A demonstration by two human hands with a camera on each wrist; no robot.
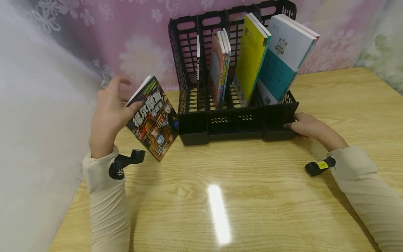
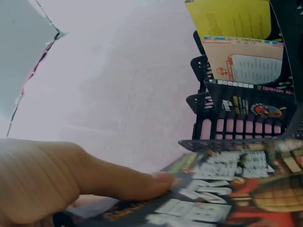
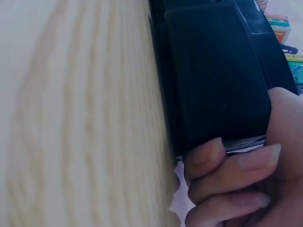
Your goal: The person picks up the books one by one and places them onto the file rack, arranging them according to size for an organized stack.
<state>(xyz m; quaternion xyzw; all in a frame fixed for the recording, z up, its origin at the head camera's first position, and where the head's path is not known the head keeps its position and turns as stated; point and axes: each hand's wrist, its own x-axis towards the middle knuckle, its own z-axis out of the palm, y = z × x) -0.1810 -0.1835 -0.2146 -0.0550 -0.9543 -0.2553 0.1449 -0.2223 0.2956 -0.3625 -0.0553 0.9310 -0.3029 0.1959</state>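
Note:
My left hand (image 1: 108, 113) pinches a dark comic-style book (image 1: 154, 120) near its upper left edge, with the thumb on the front cover. The book is tilted, left of a black plastic book rack (image 1: 236, 130). In the left wrist view the thumb lies across the cover (image 2: 213, 196); the fingers behind it are mostly hidden. My right hand (image 1: 306, 126) grips the rack's front right corner, thumb on the front tray. The right wrist view shows curled fingers (image 3: 227, 179) at the end of the tray.
Inside the rack stand a thin dark book (image 1: 198, 73), several thin books (image 1: 221, 70), a yellow book (image 1: 251, 61) and a white-and-teal book (image 1: 280, 63). The rack stands on a wooden table (image 1: 176, 196) before a pink floral curtain (image 1: 138, 45). A white surface (image 1: 37, 140) borders the left.

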